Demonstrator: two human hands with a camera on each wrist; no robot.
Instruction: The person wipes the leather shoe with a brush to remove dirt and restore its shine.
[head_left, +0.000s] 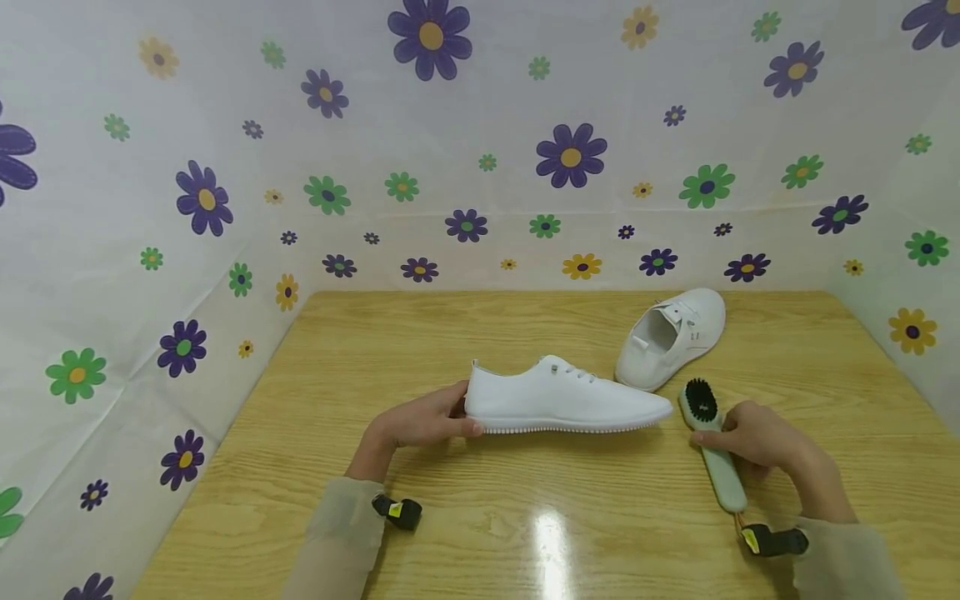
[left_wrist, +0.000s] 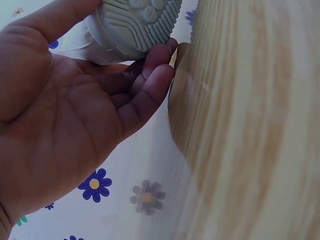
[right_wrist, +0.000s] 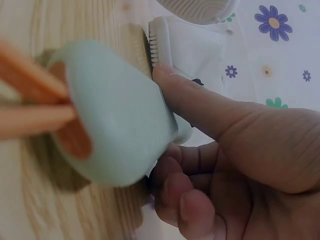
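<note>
A white lace-up shoe (head_left: 555, 398) is held by the heel in my left hand (head_left: 427, 417), toe pointing right, just over the table. Its ridged sole (left_wrist: 142, 25) shows in the left wrist view, with the thumb on one side and curled fingers on the other. My right hand (head_left: 761, 437) pinches a pale green brush (head_left: 722, 475) around its neck, black bristles (head_left: 702, 400) facing up. In the right wrist view the thumb lies along one side of the brush handle (right_wrist: 120, 115), and an orange cord (right_wrist: 35, 90) loops from its end.
The second white shoe (head_left: 678, 337) lies at the back right, tilted, its opening toward me. Wood-grain table (head_left: 465, 517) runs under everything. A flower-print sheet (head_left: 480, 108) hangs behind and along both sides.
</note>
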